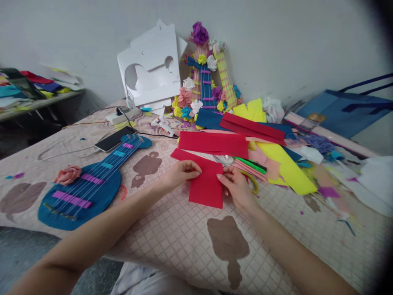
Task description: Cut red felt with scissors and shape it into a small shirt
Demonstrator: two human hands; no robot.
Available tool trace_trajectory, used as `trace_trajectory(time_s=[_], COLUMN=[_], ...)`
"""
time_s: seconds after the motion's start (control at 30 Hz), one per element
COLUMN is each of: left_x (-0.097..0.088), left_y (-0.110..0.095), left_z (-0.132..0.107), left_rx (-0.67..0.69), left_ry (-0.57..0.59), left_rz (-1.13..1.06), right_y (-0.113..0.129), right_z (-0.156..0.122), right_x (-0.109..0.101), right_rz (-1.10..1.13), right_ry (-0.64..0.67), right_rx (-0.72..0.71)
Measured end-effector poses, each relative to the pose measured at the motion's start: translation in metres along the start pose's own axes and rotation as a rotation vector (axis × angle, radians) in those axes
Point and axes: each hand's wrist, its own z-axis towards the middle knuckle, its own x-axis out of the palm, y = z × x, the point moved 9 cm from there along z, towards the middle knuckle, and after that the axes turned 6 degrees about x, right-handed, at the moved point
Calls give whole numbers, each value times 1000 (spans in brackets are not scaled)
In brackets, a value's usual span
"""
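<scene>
A folded red felt sheet [206,184] lies on the patterned bed cover in front of me. My left hand [181,172] pinches its upper left edge with fingers closed. My right hand [236,186] grips its right edge, fingers curled on the felt. Yellow-handled scissors [253,182] lie just right of my right hand, partly hidden by it. More red felt pieces [213,143] lie just beyond the sheet.
A blue felt guitar [89,190] with a pink rose [67,175] lies at left, a phone [113,139] and power strip [118,116] beyond it. Decorated guitars [204,78], a white cutout board [152,69], a glue gun [161,124], yellow felt [284,164] and a blue bag [346,110] fill the back and right.
</scene>
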Motion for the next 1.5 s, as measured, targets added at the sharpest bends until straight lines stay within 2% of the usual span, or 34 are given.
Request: trace_trajectory(time_s=[0.13,0.3,0.4,0.63,0.8,0.93,1.2,1.5], left_x=[-3,-8,-8,-6,-1,1,-2,-3], left_y=[-1,-5,-6,-11,-13,-18,-21,-20], left_z=[0,1,2,0,-4,-5,-3,-4], left_rx=[15,70,87,112,85,154,222,234], left_ry=[-11,-29,-24,-20,29,30,-7,-15], left_rz=[21,36,50,35,31,102,126,199], right_y=[10,27,29,30,30,27,32,33], right_z=[-4,-14,-16,-14,-13,-11,-11,-12], right_x=[-2,12,11,8,2,-1,2,-3], right_rz=[-49,-202,-265,-299,-265,-261,-288,-341], right_ry=[13,151,119,81,28,23,66,1], right_rx=[-49,-210,-263,-276,-247,-219,-291,-330])
